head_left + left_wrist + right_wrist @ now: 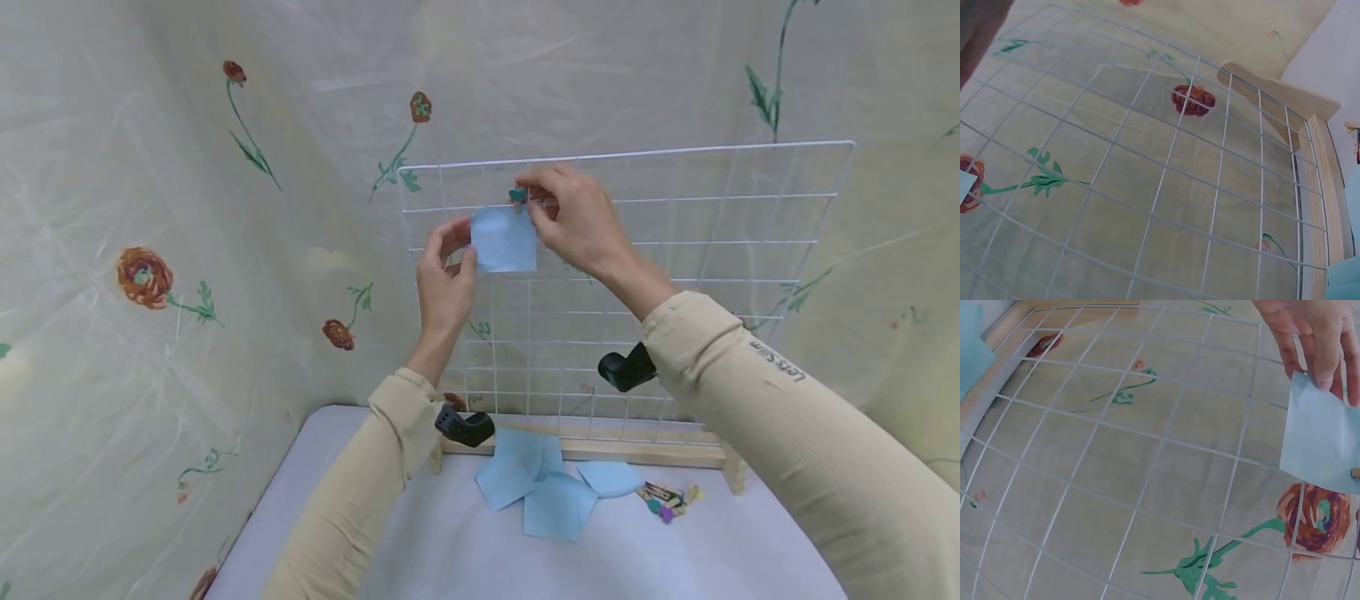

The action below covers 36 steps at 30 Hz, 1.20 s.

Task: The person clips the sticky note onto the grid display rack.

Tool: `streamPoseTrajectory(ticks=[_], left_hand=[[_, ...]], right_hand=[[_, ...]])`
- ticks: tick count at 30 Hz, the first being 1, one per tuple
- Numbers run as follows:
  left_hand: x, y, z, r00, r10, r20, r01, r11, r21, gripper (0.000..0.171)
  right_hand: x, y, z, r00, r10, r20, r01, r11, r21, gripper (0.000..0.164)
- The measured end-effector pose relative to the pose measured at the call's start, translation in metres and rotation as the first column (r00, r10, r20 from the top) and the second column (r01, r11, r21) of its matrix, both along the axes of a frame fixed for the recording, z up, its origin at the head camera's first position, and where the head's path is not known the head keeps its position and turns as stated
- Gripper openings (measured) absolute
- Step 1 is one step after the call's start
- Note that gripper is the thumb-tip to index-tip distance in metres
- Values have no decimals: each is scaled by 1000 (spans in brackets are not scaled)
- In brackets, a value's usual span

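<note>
"Two hands are seen; how is each one set?"

"By the left hand (pixel 445 279), a blue sheet (pixel 502 240) is pinched at its left edge, the thumb being laid on the near face and fingers being spread loosely behind. By the right hand (pixel 576 215), a teal clip (pixel 517 195) is pinched between thumb and forefinger."

"And where is the sheet held?"

"Before the upper left part of the white grid (pixel 675 152), with the clip set at its top edge, near the right corner. Whether a wire is also caught by the clip cannot be told, that spot being partly hidden."

"How many of each are counted?"

"One sheet and one clip are held. At least four loose sheets (pixel 557 510) are overlapped on the table (pixel 450 550), in front of the base (pixel 637 452). To their right, several loose clips (pixel 667 503) are heaped, purple and yellow ones included. One grid is counted, stood on one wooden base. Two black mounts (pixel 467 427) are worn, one at each wrist."
</note>
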<state>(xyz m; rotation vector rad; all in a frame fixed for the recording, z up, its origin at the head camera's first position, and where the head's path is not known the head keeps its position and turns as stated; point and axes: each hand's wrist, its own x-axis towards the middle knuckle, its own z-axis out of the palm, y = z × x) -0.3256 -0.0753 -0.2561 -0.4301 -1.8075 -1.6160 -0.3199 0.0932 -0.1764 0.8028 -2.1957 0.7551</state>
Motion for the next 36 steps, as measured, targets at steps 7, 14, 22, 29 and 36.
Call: streamPoseTrajectory(ticks=[7,14,22,29,36], left_hand=[[-1,-3,-2,1000,20,3,-20,1000,-8,33],[3,-6,-4,999,28,16,-28,1000,-14,29],[6,-15,-9,999,26,37,-25,1000,-17,27],[6,-27,-17,999,23,39,-21,999,-47,26],[7,-28,-21,998,0,60,4,998,-62,27]], right_hand=[[1,3,-2,1000,8,14,-8,1000,-7,31],[4,7,-3,1000,19,-22,-20,1000,-9,31],[7,15,-8,998,49,-50,-50,999,-3,32],[12,33,-18,1000,-4,-28,4,1000,13,30],[15,48,-27,999,-29,-29,30,999,20,24]])
